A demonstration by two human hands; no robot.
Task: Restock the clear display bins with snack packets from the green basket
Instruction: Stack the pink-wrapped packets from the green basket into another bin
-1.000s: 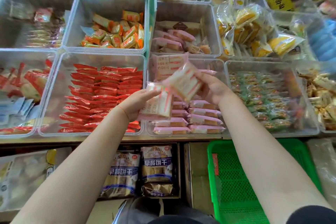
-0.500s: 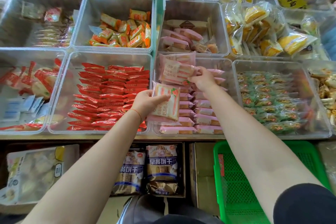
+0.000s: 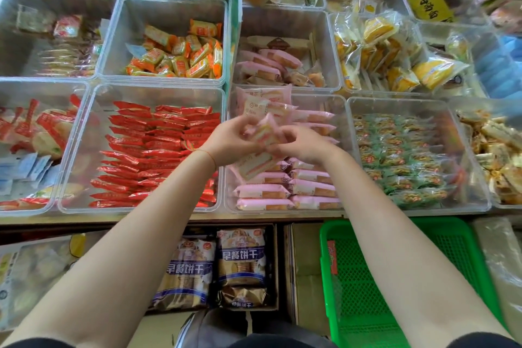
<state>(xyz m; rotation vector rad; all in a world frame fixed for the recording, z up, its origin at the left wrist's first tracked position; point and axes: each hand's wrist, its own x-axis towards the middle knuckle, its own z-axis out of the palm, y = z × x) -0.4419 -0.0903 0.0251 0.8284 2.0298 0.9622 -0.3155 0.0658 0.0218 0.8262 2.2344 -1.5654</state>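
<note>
Both hands meet over the pink-packet bin (image 3: 343, 150): the left hand (image 3: 230, 140) and right hand (image 3: 303, 144) curl their fingers around 1 blurred pink snack packet (image 3: 267, 130). Below them, 2 columns of pink packets. The green basket (image 3: 367, 277) sits lower right, under the surface edge (image 3: 141, 217).
</note>
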